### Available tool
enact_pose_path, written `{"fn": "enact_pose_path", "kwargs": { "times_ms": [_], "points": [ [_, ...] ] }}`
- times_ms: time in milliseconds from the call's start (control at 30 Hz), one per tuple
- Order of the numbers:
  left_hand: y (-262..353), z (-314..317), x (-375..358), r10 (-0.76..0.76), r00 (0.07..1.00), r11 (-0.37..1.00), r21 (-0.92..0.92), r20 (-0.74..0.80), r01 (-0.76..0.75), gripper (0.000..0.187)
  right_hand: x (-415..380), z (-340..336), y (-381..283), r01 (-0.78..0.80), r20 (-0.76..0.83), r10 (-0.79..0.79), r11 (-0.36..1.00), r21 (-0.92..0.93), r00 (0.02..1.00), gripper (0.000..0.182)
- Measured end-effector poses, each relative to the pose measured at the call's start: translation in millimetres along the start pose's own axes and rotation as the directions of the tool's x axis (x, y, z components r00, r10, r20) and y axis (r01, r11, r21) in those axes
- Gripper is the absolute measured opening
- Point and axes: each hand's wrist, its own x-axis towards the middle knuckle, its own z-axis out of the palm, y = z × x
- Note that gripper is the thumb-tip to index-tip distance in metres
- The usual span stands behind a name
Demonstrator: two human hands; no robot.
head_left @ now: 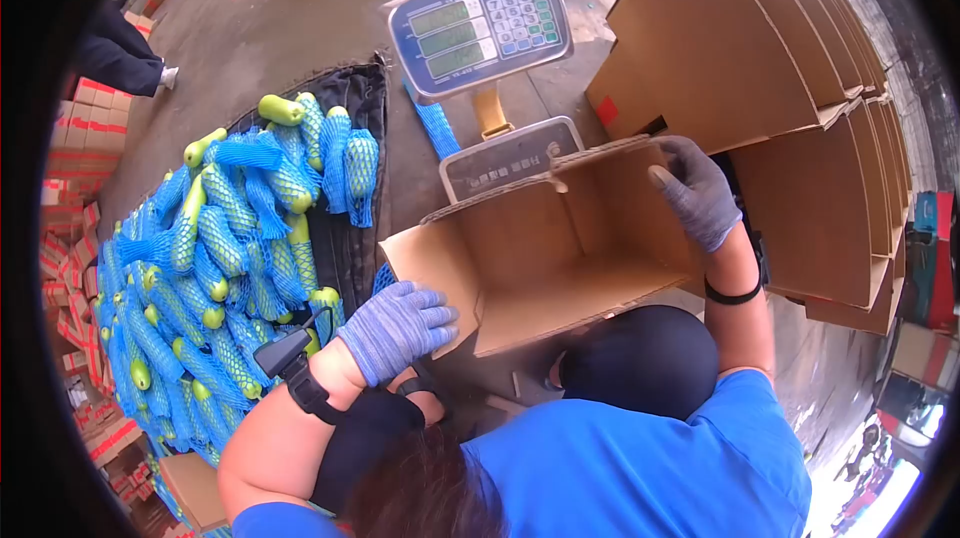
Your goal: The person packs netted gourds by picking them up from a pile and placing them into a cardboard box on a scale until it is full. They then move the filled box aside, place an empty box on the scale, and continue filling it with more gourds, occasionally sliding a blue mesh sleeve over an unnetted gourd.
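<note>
An open, empty cardboard box (560, 268) is tilted in front of me, close to the platform of a digital scale (480, 28). My left hand (400, 331), in a grey-blue glove, holds the box's left end, with the fingers over its edge. At the far right corner my right hand (697, 193), in a grey glove, grips the rim, thumb and fingers pressed round the cardboard. To the left lies a large heap of green gourds (220, 238) in blue foam nets, on a dark cloth (358, 238).
Stacked cardboard boxes (720, 48) rise at the right, near my right hand. Many small boxes with red tape (90, 133) line the far left. Part of another person (125, 53) shows at the upper left. My knees are just below the box.
</note>
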Motion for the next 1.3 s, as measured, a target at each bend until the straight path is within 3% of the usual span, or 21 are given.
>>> {"fn": "enact_pose_path", "kwargs": {
  "times_ms": [67, 100, 133, 167, 200, 300, 333, 400, 433, 500, 533, 600, 667, 733, 833, 967, 1067, 1100, 1167, 1267, 1300],
  "points": [
    [0, 9, 5, -0.012, 1.0, 1.0, 0.013, 0.002, 0.012, 0.021, 9, -3, 7, -0.174, 0.268, 0.061, 0.89, 0.422, 0.962, 0.034],
    [0, 11, 9, -0.043, 0.999, 0.998, 0.044, -0.012, 0.043, 0.018, 18, 5, 28, -0.183, 0.266, 0.07, 0.887, 0.425, 0.961, 0.034],
    [2, 10, 11, -0.108, 0.991, 0.993, 0.039, -0.074, 0.111, 0.016, 29, 23, 60, -0.435, 0.365, 0.241, 0.58, 0.689, 0.899, 0.039],
    [5, 3, 14, -0.116, 0.991, 0.992, 0.041, -0.068, 0.119, 0.016, 36, 34, 77, -0.582, 0.515, 0.334, 0.142, 0.801, 0.79, 0.044],
    [9, -8, 16, -0.205, 0.975, 0.978, 0.03, -0.084, 0.208, 0.018, 42, 50, 95, -0.61, 0.582, 0.328, -0.02, 0.792, 0.744, 0.044],
    [10, -20, 14, -0.381, 0.923, 0.923, -0.067, -0.042, 0.378, 0.031, 36, 99, 137, -0.676, 0.649, 0.285, -0.007, 0.737, 0.705, 0.045],
    [8, -17, 9, -0.431, 0.891, 0.896, -0.184, -0.144, 0.404, 0.033, 29, 111, 144, -0.695, 0.666, 0.28, 0.005, 0.719, 0.692, 0.045],
    [1, -2, 3, -0.539, 0.736, 0.835, -0.372, -0.409, 0.405, 0.047, 21, 127, 155, -0.727, 0.693, 0.281, 0.029, 0.686, 0.664, 0.046],
    [0, 10, 3, -0.664, 0.609, 0.741, -0.486, -0.433, 0.463, 0.068, 18, 132, 158, -0.743, 0.703, 0.285, 0.05, 0.667, 0.651, 0.046],
    [-1, 20, 2, -0.752, 0.524, 0.652, -0.571, -0.4, 0.499, 0.083, 15, 140, 162, -0.77, 0.724, 0.284, 0.098, 0.63, 0.629, 0.046],
    [3, 16, 7, -0.888, 0.46, 0.203, -0.917, -0.025, 0.344, 0.091, 11, 143, 161, -0.783, 0.735, 0.282, 0.12, 0.61, 0.616, 0.047],
    [-27, 62, -18, -0.8, 0.587, 0.147, -0.909, 0.122, 0.39, 0.068, 7, 149, 159, -0.804, 0.757, 0.273, 0.169, 0.569, 0.593, 0.047],
    [-41, 62, -27, -0.764, 0.619, 0.14, -0.892, 0.179, 0.43, 0.061, -2, 154, 154, -0.823, 0.781, 0.261, 0.223, 0.523, 0.567, 0.048],
    [-40, 33, -23, -0.714, 0.598, -0.165, -0.918, 0.364, 0.361, 0.052, -9, 157, 144, -0.834, 0.807, 0.245, 0.293, 0.467, 0.538, 0.048],
    [-63, 24, -38, -0.636, 0.694, 0.083, -0.864, 0.338, 0.496, 0.052, -14, 169, 127, -0.834, 0.855, 0.207, 0.414, 0.364, 0.476, 0.049],
    [-66, 3, -47, -0.493, 0.795, 0.016, -0.91, 0.353, 0.414, 0.06, -28, 176, 99, -0.798, 0.896, 0.168, 0.541, 0.264, 0.41, 0.05],
    [-66, 2, -49, -0.524, 0.779, 0.133, -0.87, 0.345, 0.475, 0.052, -28, 167, 88, -0.769, 0.898, 0.172, 0.596, 0.232, 0.404, 0.05],
    [-69, -10, -50, -0.548, 0.766, 0.133, -0.868, 0.337, 0.478, 0.052, -21, 168, 84, -0.748, 0.896, 0.179, 0.628, 0.214, 0.407, 0.051],
    [-83, -47, -46, -0.53, 0.486, -0.203, -0.66, 0.695, 0.723, 0.079, -24, 144, 76, -0.728, 0.874, 0.209, 0.653, 0.209, 0.439, 0.051],
    [-180, -37, -64, -0.735, 0.3, -0.059, -0.498, 0.608, 0.865, 0.068, -18, 100, 56, -0.672, 0.804, 0.277, 0.715, 0.194, 0.527, 0.052],
    [-215, -33, -70, -0.789, 0.379, 0.158, -0.436, 0.483, 0.886, 0.056, -19, 76, 46, -0.639, 0.77, 0.298, 0.748, 0.179, 0.564, 0.052]
  ]
}}
